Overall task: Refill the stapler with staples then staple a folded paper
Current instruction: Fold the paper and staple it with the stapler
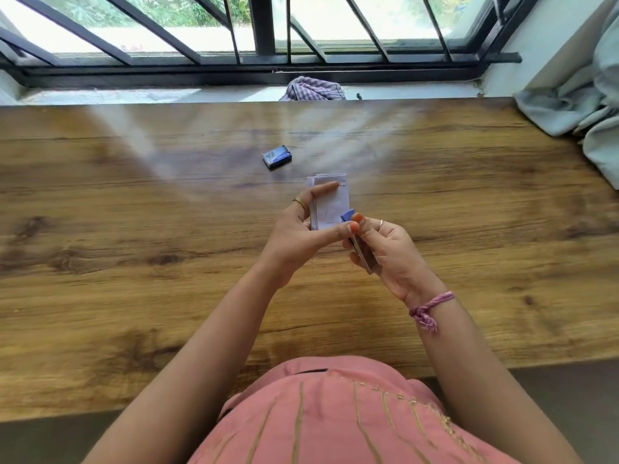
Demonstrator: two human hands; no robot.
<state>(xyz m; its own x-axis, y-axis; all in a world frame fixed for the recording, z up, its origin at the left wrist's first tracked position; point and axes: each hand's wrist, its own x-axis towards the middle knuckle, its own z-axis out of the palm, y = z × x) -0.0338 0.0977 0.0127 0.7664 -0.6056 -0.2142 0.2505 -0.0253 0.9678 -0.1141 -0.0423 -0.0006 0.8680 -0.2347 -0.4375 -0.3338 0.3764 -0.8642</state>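
Head view: left hand [298, 234] is closed on one folded paper [330, 202], thumb across its near edge and index finger laid over the upper face, held up above the wooden table [134, 262]; right hand [385, 249] is wrapped tight around one stapler [360, 244], blue nose [348, 216] poking out by the orange-painted fingertips and touching the paper's lower right corner. Jaw gap on the stapler is hidden by the fingers (can't tell if the paper is inside it). One blue staple box [277, 157] lies shut on the table beyond the hands, well apart from them; one checked cloth [315, 89] sits on the window sill.
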